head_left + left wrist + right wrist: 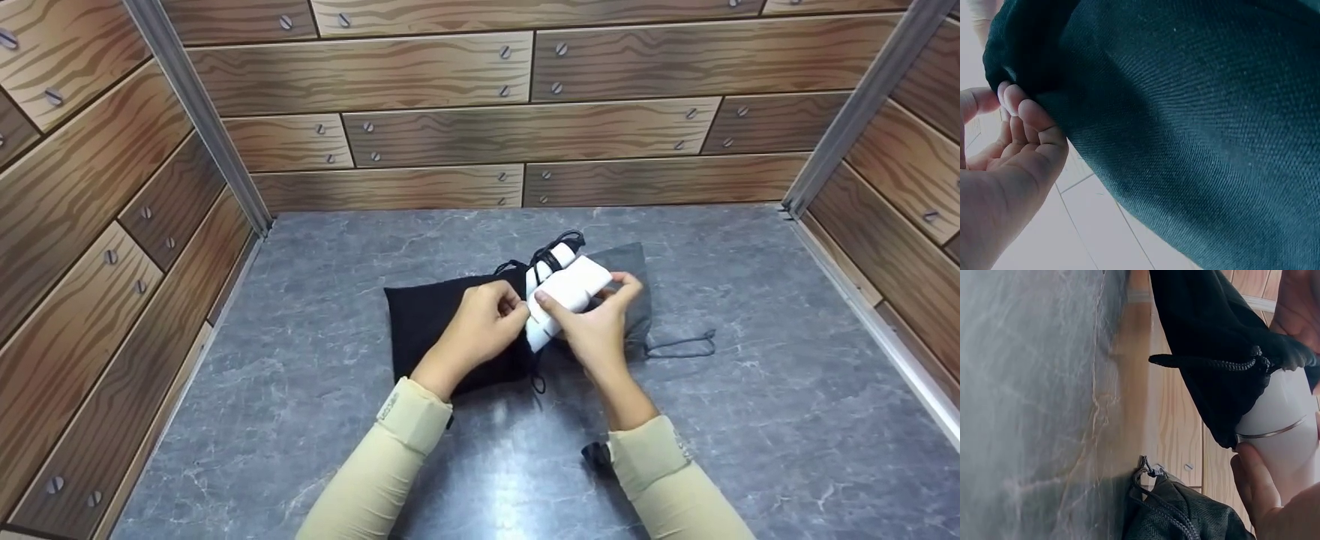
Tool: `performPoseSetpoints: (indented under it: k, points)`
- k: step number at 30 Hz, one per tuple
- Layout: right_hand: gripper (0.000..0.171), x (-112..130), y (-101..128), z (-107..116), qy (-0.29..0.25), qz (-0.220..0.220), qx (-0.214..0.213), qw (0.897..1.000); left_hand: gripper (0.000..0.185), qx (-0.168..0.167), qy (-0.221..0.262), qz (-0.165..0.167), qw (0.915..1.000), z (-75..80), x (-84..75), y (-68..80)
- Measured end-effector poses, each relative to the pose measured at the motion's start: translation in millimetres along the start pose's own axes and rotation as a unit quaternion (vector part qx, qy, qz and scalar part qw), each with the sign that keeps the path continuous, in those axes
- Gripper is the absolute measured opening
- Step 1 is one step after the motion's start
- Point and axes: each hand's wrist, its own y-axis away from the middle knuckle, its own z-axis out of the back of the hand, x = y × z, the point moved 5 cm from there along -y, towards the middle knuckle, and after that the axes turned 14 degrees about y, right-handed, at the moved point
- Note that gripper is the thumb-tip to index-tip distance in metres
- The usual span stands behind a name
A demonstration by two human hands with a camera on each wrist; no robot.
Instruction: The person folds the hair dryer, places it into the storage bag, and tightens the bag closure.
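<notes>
My right hand (pixel 604 330) grips a smooth white appliance (pixel 571 286), thumb on the near side and fingers at the far end. A thin metallic band rings its body in the right wrist view. Its lower end is inside the mouth of a black drawstring bag (pixel 427 319). With thumb and fingertips, my left hand (pixel 486 324) pinches the cloth edge of that bag, whose dark weave (pixel 1185 124) fills most of the left wrist view. Behind the appliance shows a black cord (pixel 551 259), wound round a white part. The bag's drawstring (pixel 1235 364) hangs loose by the opening.
A dark grey drawstring bag (pixel 637 274) lies on the grey marbled table (pixel 300 420), behind and right of the right hand. Its cord loop (pixel 690 346) trails to the right. Wood-patterned walls (pixel 435 67) enclose the table at the back and both sides.
</notes>
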Motion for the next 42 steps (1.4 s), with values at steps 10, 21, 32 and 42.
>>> performPoseSetpoints:
  k: [10,21,32,42]
  points:
    - [0.09,4,4,-4,0.004,0.046,-0.015,0.999,0.012,-0.029,0.015,-0.006,0.9994,1.6,-2.1,-2.1]
    - [0.074,4,13,-14,0.003,0.069,-0.017,0.997,0.012,-0.064,0.03,-0.014,0.9974,3.4,0.2,-4.0]
    - [0.04,7,18,-18,0.011,0.109,0.009,0.994,0.014,-0.077,0.034,-0.009,0.9964,4.8,0.0,-1.4]
    - [0.041,7,17,-16,0.02,0.121,0.012,0.992,0.014,-0.09,0.029,-0.008,0.9955,4.7,2.3,-1.5]
